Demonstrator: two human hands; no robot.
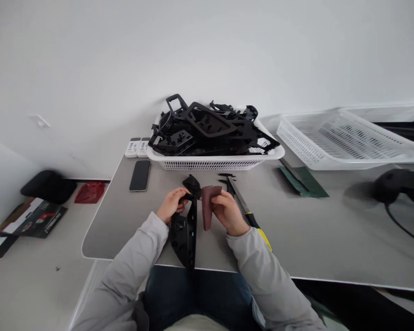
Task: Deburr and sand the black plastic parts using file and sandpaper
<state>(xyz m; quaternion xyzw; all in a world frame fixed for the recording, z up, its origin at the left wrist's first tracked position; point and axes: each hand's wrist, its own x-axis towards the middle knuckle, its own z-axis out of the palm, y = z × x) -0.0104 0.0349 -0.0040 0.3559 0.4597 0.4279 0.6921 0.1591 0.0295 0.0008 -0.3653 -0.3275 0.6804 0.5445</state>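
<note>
My left hand (174, 204) is closed on the upper end of a black plastic trim part (184, 234), which hangs tilted over the table's front edge. In my right hand (229, 211) is a folded piece of reddish-brown sandpaper (207, 209), pinched between thumb and fingers. The paper's left edge is close beside the trim part; whether they touch I cannot tell. Just beyond my hands lies a small black crumpled-looking item (192, 186). A file with a black and yellow handle (260, 232) lies to the right of my right hand, beside a black caliper-like tool (227, 177).
A white basket (210, 164) heaped with black plastic parts (210, 126) stands at the back. More white baskets (310, 142) are to the right, near green sheets (310, 184) and a black corded device (396, 186). A phone (139, 175) and small white boxes (137, 148) lie left.
</note>
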